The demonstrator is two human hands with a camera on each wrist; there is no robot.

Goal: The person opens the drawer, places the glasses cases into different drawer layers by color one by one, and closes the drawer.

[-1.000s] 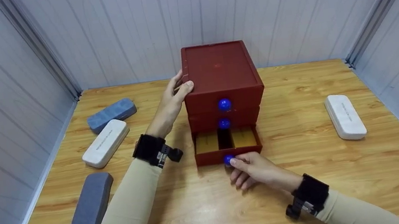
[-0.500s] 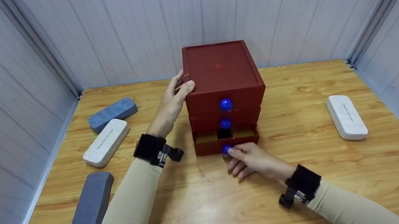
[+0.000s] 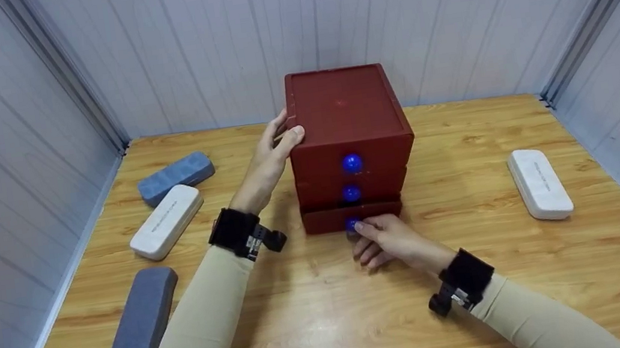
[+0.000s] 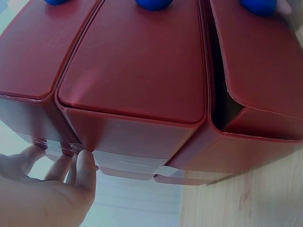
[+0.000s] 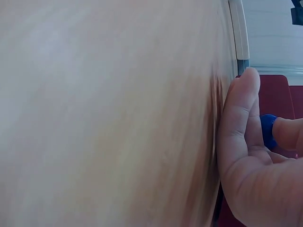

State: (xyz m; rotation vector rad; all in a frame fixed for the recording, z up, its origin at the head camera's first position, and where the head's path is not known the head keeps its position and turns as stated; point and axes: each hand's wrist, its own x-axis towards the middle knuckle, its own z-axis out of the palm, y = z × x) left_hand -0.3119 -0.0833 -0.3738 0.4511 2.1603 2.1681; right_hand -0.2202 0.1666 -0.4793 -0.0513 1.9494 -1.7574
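Observation:
A dark red three-drawer cabinet (image 3: 343, 102) stands mid-table with a round blue knob on each drawer. My left hand (image 3: 268, 158) rests against its left side, thumb on the upper edge; in the left wrist view the fingertips (image 4: 86, 163) touch the side near a strip of clear tape. Down at the front, my right hand (image 3: 397, 242) pinches the lowest blue knob (image 3: 351, 226) between thumb and forefinger, the other fingers below it. The bottom drawer (image 3: 323, 221) juts out slightly, and a narrow dark gap (image 4: 218, 90) shows behind its front. Its inside is hidden from the head view.
Left of the cabinet lie a blue glasses case (image 3: 176, 177), a white one (image 3: 166, 222) and a grey-blue one (image 3: 142, 321). Another white case (image 3: 540, 184) lies at the right. Pale panel walls (image 3: 195, 50) bound the wooden table (image 3: 456, 177).
The bottom drawer has slid inward under my right hand, moving away from me, and the yellow boxes in it have gone out of sight. My left hand has stayed against the cabinet.

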